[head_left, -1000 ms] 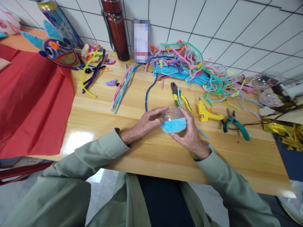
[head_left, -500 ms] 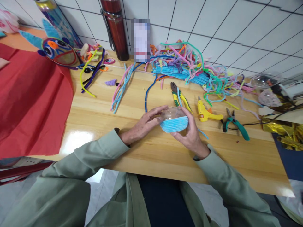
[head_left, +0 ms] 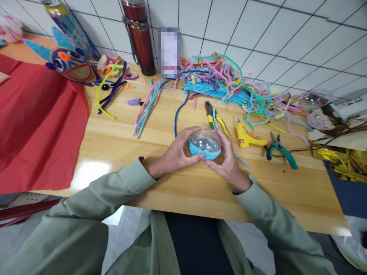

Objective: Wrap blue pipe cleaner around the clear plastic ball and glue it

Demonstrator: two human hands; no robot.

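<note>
A clear plastic ball (head_left: 205, 142), its lower part wrapped in rows of light-blue pipe cleaner, is held between both hands over the table. My left hand (head_left: 183, 152) grips its left side, thumb across the blue rows at the front. On the right side my right hand (head_left: 226, 158) curls round it, thumb at the lower front edge. Just beyond the ball lie yellow-green pliers (head_left: 219, 122) with a light-blue pipe cleaner strip across them. A yellow glue gun (head_left: 248, 136) rests to the right of my right hand, and a short blue piece (head_left: 243, 162) lies beside that hand.
Teal-handled pliers (head_left: 282, 151) lie farther right. Along the tiled wall spreads a heap of coloured pipe cleaners (head_left: 218, 89). A red thermos (head_left: 140, 42) and a blurred-out phone-like panel (head_left: 169, 53) stand at the back. Red cloth (head_left: 40, 130) covers the left; a decorated blue-eared figure (head_left: 70, 65) sits behind it.
The ball has been tilted, so its clear part now faces me more and the blue rows show lower. My left hand has moved in, its thumb now over the front.
</note>
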